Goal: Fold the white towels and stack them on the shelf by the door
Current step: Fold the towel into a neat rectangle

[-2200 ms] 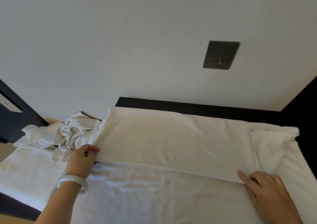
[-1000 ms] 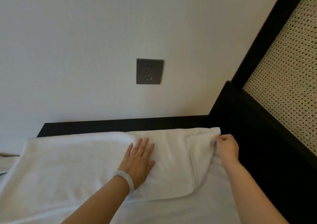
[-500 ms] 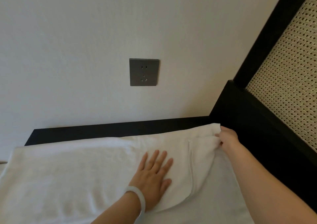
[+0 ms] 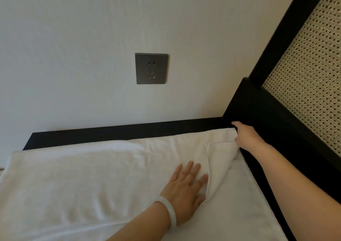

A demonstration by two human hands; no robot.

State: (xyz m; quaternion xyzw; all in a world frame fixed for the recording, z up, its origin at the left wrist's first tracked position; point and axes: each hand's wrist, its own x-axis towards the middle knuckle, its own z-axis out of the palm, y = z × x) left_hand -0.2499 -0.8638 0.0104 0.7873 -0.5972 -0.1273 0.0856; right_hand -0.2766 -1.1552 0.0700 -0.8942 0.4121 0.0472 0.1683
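Left hand (image 4: 186, 189): flat, fingers straight, pressing down on the towel (image 4: 92, 176) beside a folded-over flap.
Right hand (image 4: 246, 138): reaching to the towel's far right corner, gripping it by the dark frame (image 4: 276, 130).
Towel: white, spread wide, its far edge along the dark ledge (image 4: 120, 131) under the wall.
Bracelet (image 4: 170, 211): pale, on the left wrist.
Socket (image 4: 151, 68): grey, on the wall above.

No text, label or number can be read anywhere.
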